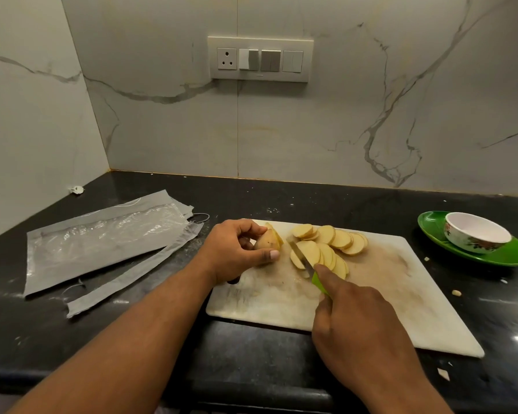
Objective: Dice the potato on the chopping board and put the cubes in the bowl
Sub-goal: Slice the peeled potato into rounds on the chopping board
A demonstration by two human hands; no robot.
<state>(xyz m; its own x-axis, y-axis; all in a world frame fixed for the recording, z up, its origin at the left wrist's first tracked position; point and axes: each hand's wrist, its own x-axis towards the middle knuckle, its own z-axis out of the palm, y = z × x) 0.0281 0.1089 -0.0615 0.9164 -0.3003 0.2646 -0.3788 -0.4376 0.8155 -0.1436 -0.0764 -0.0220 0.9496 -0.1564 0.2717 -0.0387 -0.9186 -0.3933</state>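
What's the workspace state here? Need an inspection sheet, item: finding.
Surface: black counter, crumbs scattered.
Job's things: potato end piece and round slices on white chopping board; no cubes yet; bowl on green plate, apparently empty.
Clutter: grey plastic packaging to the left.
Hands: left hand holds the end piece; right hand grips green-handled knife.
Cables: nothing seen.
Surroundings: marble wall, switch panel.
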